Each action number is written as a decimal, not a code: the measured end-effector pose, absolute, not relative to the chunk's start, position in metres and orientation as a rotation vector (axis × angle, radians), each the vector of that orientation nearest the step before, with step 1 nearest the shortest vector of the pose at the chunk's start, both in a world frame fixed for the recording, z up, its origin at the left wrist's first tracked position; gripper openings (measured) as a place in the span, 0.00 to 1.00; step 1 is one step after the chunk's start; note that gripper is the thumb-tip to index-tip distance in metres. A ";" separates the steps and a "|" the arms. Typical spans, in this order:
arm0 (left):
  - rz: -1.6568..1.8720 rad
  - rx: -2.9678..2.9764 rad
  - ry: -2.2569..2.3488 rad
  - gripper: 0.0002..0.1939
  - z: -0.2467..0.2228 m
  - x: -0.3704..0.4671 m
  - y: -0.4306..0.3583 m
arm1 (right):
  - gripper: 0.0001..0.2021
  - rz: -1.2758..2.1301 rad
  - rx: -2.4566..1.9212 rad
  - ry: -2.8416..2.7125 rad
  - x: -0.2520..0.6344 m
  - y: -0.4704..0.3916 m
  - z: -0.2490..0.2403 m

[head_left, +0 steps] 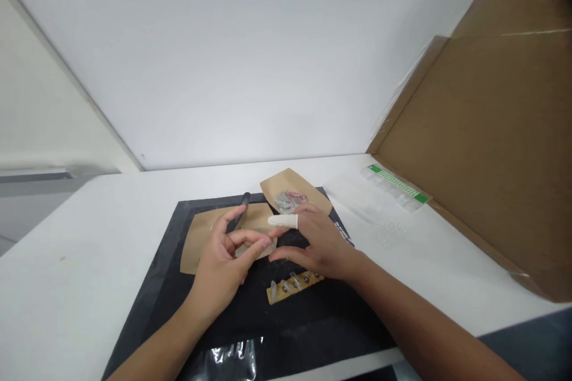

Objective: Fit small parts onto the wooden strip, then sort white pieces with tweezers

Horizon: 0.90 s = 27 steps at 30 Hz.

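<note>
My left hand [227, 253] is above the black mat, its thumb and a finger pinched together and another finger raised. Whatever sits in that pinch is too small to make out. Close by on the right, my right hand [317, 244] wears a white finger cot [283, 221] on one finger. Its thumb and fingers are apart, with fingertips near or touching the left fingertips; I see nothing held in it. Below the hands lies a yellow strip [279, 294] bearing several clear pieces and dark round spots. A flat brown paper piece [194, 247] lies partly behind my left hand.
Another brown paper piece [288, 178] holds small clear and reddish bits at the back. A slim black tool [245, 199] rests near the left fingers. On the white table [58, 309], a green-labelled clear plastic pack [397, 184] lies beside an upright cardboard box [491, 149].
</note>
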<state>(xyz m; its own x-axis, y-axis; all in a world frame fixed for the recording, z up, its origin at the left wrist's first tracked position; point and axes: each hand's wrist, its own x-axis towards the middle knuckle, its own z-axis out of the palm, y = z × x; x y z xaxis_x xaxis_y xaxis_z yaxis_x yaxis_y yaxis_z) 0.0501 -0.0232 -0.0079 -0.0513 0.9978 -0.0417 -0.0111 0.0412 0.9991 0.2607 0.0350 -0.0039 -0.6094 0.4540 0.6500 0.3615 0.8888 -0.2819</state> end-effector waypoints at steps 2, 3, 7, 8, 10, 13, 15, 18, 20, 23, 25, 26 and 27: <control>1.237 1.153 1.261 0.50 -0.009 0.050 -0.023 | 0.19 0.104 -0.567 -2.293 0.261 0.034 -0.004; 1.244 1.158 1.263 0.51 -0.010 0.050 -0.023 | 0.17 0.087 -0.569 -2.302 0.261 0.034 -0.003; 1.262 1.275 1.313 0.46 -0.017 0.044 -0.021 | 0.13 0.093 -0.576 -2.317 0.266 0.031 0.004; 1.266 1.355 1.343 0.40 -0.018 0.042 -0.021 | 0.13 0.124 -0.577 -2.324 0.268 0.031 0.008; 1.249 1.588 1.399 0.24 -0.021 0.038 -0.020 | 0.13 0.239 -0.606 -2.363 0.276 0.033 0.016; 1.214 1.982 1.408 0.09 -0.020 0.036 -0.020 | 0.14 0.543 -0.678 -2.434 0.293 0.037 0.025; 1.251 2.165 1.356 0.08 -0.018 0.037 -0.021 | 0.16 0.794 -0.691 -2.440 0.303 0.039 0.026; 1.321 2.292 1.238 0.07 -0.015 0.040 -0.020 | 0.18 1.092 -0.731 -2.421 0.314 0.040 0.021; 1.327 2.327 1.168 0.08 -0.013 0.041 -0.020 | 0.18 1.163 -0.744 -2.427 0.318 0.039 0.017; 1.330 2.371 1.068 0.13 -0.010 0.042 -0.019 | 0.18 1.166 -0.727 -2.459 0.319 0.037 0.015; 1.325 2.386 1.020 0.15 -0.009 0.043 -0.020 | 0.17 1.134 -0.722 -2.492 0.318 0.037 0.016; 1.311 2.389 1.012 0.15 -0.009 0.043 -0.021 | 0.17 1.112 -0.722 -2.513 0.318 0.037 0.016; 1.290 2.389 1.014 0.16 -0.010 0.043 -0.021 | 0.16 1.092 -0.721 -2.531 0.317 0.037 0.017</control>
